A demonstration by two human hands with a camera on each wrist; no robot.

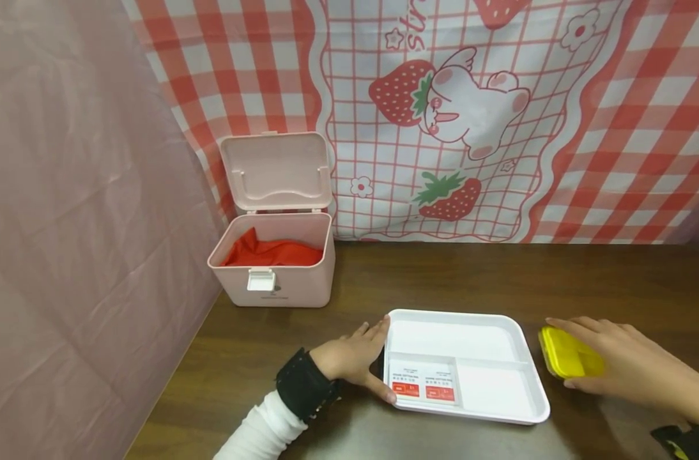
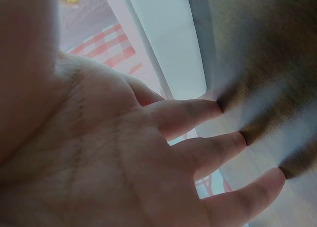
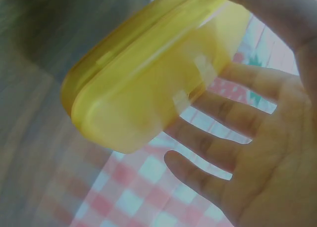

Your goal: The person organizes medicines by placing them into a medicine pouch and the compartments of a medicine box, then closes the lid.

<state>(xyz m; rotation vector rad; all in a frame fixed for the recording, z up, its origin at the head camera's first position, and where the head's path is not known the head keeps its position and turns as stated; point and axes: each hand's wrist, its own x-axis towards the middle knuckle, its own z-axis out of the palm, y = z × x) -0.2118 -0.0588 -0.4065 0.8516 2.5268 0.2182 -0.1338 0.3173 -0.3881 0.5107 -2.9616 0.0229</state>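
Note:
My right hand grips a small yellow plastic case between thumb and fingers, right of the tray. In the right wrist view the rounded yellow case tilts between the thumb and the fingertips. My left hand rests at the left side of a white divided tray, its fingers spread along the rim and the thumb at the near left corner. Two white packets with red labels lie side by side in the tray's near left compartment. The left wrist view shows straight fingers touching the table.
A pink box stands at the back left with its lid raised and red cloth inside. Behind the brown table hangs a red and white checked cloth with strawberries. A pinkish sheet covers the left side.

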